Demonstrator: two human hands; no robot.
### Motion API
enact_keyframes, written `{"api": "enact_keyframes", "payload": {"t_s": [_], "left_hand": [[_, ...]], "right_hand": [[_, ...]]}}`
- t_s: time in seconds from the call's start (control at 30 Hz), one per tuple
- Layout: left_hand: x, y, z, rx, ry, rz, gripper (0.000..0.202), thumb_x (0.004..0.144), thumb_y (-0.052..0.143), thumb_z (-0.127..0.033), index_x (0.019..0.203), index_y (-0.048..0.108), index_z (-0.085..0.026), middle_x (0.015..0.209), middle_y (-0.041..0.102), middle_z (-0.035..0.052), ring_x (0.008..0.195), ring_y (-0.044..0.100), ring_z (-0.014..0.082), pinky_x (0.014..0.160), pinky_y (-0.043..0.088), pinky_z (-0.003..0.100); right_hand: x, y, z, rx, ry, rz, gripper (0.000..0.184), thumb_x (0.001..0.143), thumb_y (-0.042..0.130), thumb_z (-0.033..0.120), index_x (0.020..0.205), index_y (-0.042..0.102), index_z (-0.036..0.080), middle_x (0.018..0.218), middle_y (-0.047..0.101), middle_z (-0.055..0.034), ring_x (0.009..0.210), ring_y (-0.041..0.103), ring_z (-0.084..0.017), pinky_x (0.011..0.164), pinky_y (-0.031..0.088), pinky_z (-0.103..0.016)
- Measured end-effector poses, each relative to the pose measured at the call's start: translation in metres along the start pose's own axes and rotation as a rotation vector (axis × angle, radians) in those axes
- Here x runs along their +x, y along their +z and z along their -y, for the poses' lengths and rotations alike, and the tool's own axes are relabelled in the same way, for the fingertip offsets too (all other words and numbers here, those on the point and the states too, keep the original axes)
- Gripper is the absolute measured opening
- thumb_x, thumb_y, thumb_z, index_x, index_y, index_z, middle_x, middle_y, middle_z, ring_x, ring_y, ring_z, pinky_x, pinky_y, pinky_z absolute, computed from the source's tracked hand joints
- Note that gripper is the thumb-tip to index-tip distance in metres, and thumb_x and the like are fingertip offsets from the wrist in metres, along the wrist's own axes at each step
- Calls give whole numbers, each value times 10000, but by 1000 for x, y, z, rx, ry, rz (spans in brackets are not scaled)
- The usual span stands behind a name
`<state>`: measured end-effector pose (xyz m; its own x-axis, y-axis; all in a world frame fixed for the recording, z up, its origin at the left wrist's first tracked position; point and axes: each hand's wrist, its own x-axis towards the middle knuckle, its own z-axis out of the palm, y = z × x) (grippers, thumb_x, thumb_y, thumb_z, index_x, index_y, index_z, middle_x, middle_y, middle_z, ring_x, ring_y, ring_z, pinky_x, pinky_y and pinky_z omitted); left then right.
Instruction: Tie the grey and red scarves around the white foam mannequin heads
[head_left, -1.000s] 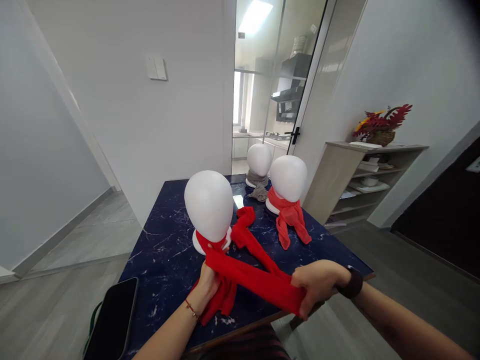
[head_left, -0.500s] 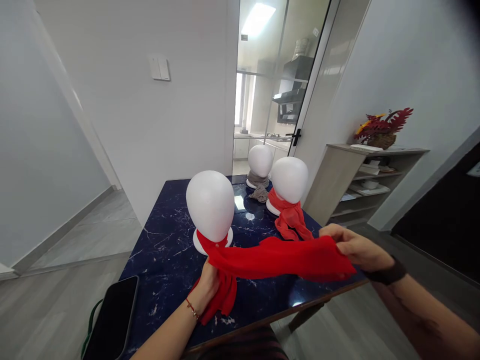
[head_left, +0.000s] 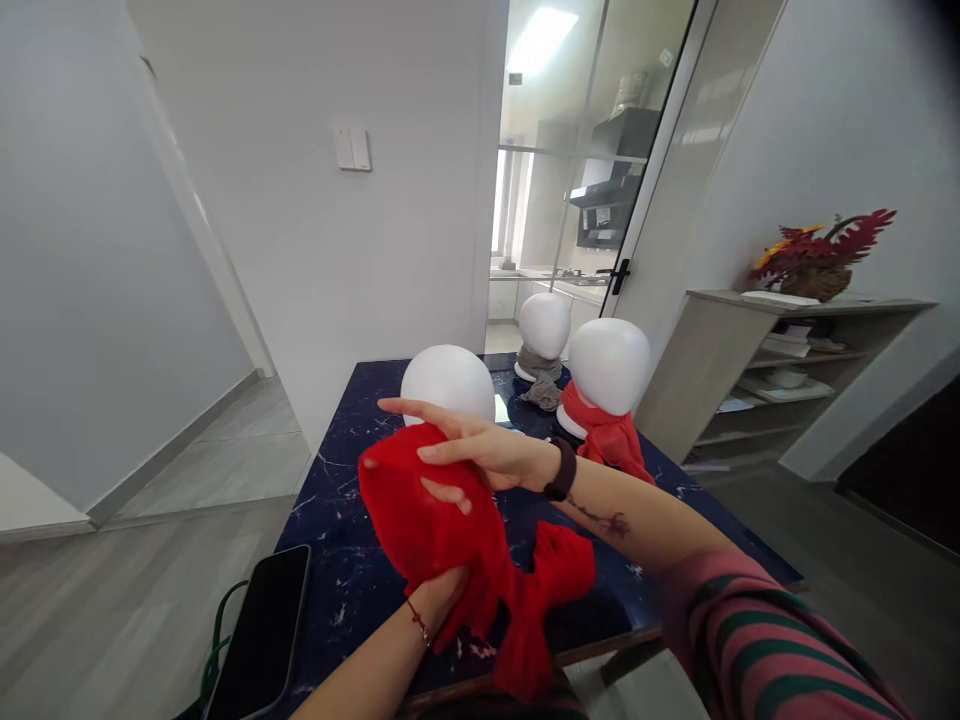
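A red scarf (head_left: 420, 500) is bunched in front of the nearest white mannequin head (head_left: 448, 375), hiding its lower part and neck. My right hand (head_left: 491, 452) reaches across from the right above my left hand, its thumb pressed on the cloth and one finger stretched out past the head's front. Cloth covers most of my left hand (head_left: 444, 592), which is closed on the scarf from below; only its wrist side shows clearly. Fingertips poke out at the middle of the cloth, and I cannot tell which hand they belong to. The scarf's loose end hangs at the table's front edge.
Behind stand a mannequin head (head_left: 609, 365) with a lighter red scarf (head_left: 611, 435) and another (head_left: 544, 325) with a grey scarf (head_left: 540, 375). A phone (head_left: 261, 630) lies at the left of the dark marbled table (head_left: 330, 500). A shelf (head_left: 757, 370) stands right.
My right hand has moved left from the table's right side, bringing the stretched scarf across in front of the near head. The scarf now covers my left hand. The view has shifted slightly left.
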<state>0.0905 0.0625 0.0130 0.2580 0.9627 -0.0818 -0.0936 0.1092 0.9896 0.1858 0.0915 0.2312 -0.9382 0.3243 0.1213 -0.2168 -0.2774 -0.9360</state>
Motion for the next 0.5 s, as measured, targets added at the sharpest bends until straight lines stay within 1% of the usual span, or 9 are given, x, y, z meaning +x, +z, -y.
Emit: {"api": "enact_keyframes", "payload": {"t_s": [0.03, 0.1, 0.13, 0.2, 0.23, 0.27, 0.33, 0.4, 0.5], "left_hand": [[-1, 1, 0, -39, -15, -15, 434, 859, 484, -474, 926, 695, -102, 946, 679, 84, 827, 632, 173, 815, 505, 341], [-2, 2, 0, -223, -50, -79, 275, 754, 644, -395, 871, 730, -161, 845, 703, 77, 791, 638, 186, 815, 500, 325], [-2, 3, 0, -345, -66, -116, 215, 713, 700, -344, 839, 733, -172, 796, 705, 65, 809, 639, 187, 842, 480, 315], [1, 5, 0, -610, -133, -164, 199, 639, 766, -326, 763, 727, -176, 718, 686, 45, 771, 624, 191, 858, 468, 317], [3, 6, -1, -725, -167, -177, 203, 632, 772, -339, 735, 713, -174, 688, 672, 36, 727, 613, 184, 840, 473, 323], [5, 7, -1, -810, -196, -183, 218, 653, 754, -370, 722, 699, -171, 664, 658, 29, 678, 599, 173, 804, 483, 326], [8, 6, -4, -921, -233, -197, 276, 716, 684, -433, 736, 681, -158, 650, 647, 31, 616, 582, 163, 723, 493, 321], [10, 5, -8, -971, -235, -225, 310, 767, 616, -447, 798, 680, -145, 695, 665, 48, 622, 593, 169, 688, 491, 312], [10, 3, -16, -960, -310, -209, 382, 810, 536, -477, 893, 681, -134, 770, 688, 75, 616, 599, 176, 664, 486, 314]], "right_hand": [[8, -2, 0, 9, -1, -22, 715, 859, 615, 239, 1444, 212, 324, 807, 642, 17, 562, 552, -73, 470, 454, -165], [22, -5, 2, 22, -3, -56, 681, 842, 628, 229, 1413, 273, 332, 1047, 643, -41, 642, 592, -86, 449, 461, -158], [27, -7, 3, 28, -6, -69, 657, 835, 631, 226, 1395, 304, 329, 1157, 610, -62, 683, 608, -93, 444, 468, -155], [36, -11, 5, 43, -10, -89, 616, 827, 632, 220, 1364, 346, 316, 1297, 532, -79, 746, 629, -104, 447, 483, -150], [39, -13, 5, 53, -10, -98, 605, 824, 631, 217, 1354, 356, 309, 1330, 507, -81, 769, 636, -108, 450, 489, -146], [41, -16, 5, 62, -8, -109, 597, 822, 630, 216, 1348, 361, 303, 1347, 493, -81, 787, 642, -110, 453, 493, -142], [42, -23, 4, 77, -5, -136, 587, 822, 627, 217, 1341, 365, 295, 1350, 492, -82, 805, 648, -114, 454, 497, -135], [39, -29, 6, 78, -6, -166, 573, 827, 624, 227, 1337, 369, 285, 1324, 518, -85, 802, 651, -113, 447, 491, -125], [27, -35, 17, 42, 18, -198, 545, 849, 605, 256, 1339, 369, 255, 1254, 573, -105, 760, 643, -104, 438, 479, -115]]}}
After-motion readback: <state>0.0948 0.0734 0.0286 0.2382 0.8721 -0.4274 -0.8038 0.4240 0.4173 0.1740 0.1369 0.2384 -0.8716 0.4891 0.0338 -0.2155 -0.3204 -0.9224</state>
